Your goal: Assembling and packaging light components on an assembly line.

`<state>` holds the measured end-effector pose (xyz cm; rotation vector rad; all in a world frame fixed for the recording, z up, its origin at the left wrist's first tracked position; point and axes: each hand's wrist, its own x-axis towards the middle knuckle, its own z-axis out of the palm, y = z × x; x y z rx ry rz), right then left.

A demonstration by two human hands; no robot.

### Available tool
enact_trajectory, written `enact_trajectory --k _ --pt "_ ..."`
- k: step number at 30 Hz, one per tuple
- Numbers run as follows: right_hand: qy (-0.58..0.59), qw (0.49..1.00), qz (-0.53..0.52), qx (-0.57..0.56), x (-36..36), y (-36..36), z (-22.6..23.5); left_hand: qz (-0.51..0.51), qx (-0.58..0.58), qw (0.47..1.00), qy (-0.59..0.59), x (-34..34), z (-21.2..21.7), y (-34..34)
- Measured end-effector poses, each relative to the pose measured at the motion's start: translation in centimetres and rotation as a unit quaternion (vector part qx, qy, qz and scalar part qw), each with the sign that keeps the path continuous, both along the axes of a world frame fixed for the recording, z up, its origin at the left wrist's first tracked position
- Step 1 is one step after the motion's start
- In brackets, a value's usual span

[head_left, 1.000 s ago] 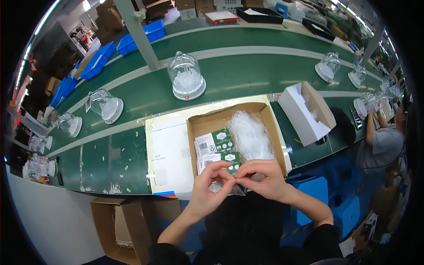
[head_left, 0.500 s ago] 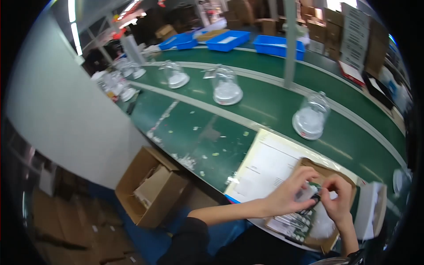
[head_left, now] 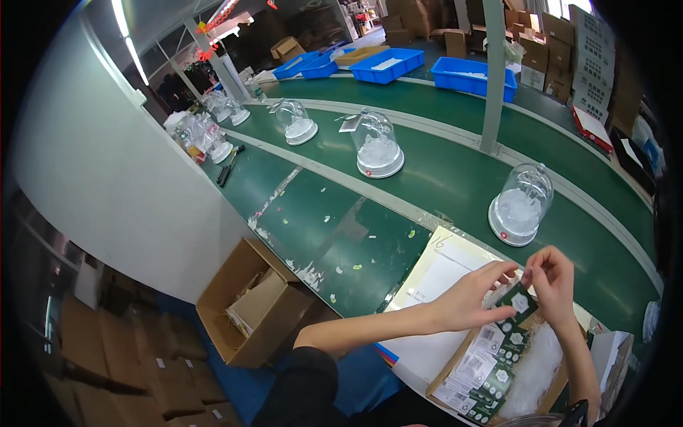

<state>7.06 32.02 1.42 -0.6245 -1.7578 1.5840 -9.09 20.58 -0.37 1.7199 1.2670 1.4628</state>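
Green tabletop (head_left: pixel 292 228), split lengthwise by a pale grey strip (head_left: pixel 384 197). Scuffed on near section: white flakes (head_left: pixel 309 276) and small scraps scattered, plus a dull taped patch. On near side, pale sheets (head_left: pixel 452 274) lying flat, partly under a cardboard tray (head_left: pixel 447 370). White box (head_left: pixel 608 356) right of tray. Beyond grey strip, a spaced row of upright clear domes on white bases: nearest dome (head_left: pixel 523 205), middle dome (head_left: pixel 377 146) with tag, farther dome (head_left: pixel 293 122). At far left end, black tool (head_left: pixel 226 171) lying just beside clustered clear-wrapped items (head_left: pixel 203 136), too jumbled to tell apart.
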Motion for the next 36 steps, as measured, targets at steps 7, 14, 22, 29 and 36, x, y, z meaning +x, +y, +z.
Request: enact_trajectory --k 7,14,22,29,36 --pt "-0.011 0.988 -0.036 0.151 -3.1 4.0 -0.5 0.029 -0.041 0.999 0.0 -2.4 -2.2 4.7" --pt "-0.016 0.909 -0.138 0.394 -5.7 10.1 0.3 0.078 -0.011 0.996 0.032 -6.5 0.5 12.5" --pt "-0.012 0.932 -0.23 0.281 -7.8 17.1 -3.0 0.117 0.076 0.981 0.134 -8.3 0.4 20.9" --pt "-0.038 0.953 -0.198 0.224 -8.6 19.3 -4.0 0.118 -0.006 0.985 0.129 -8.6 0.9 21.1" --pt "-0.073 0.963 -0.143 0.218 -10.5 21.0 -3.6 0.123 0.075 0.976 0.164 -10.0 0.2 21.6"
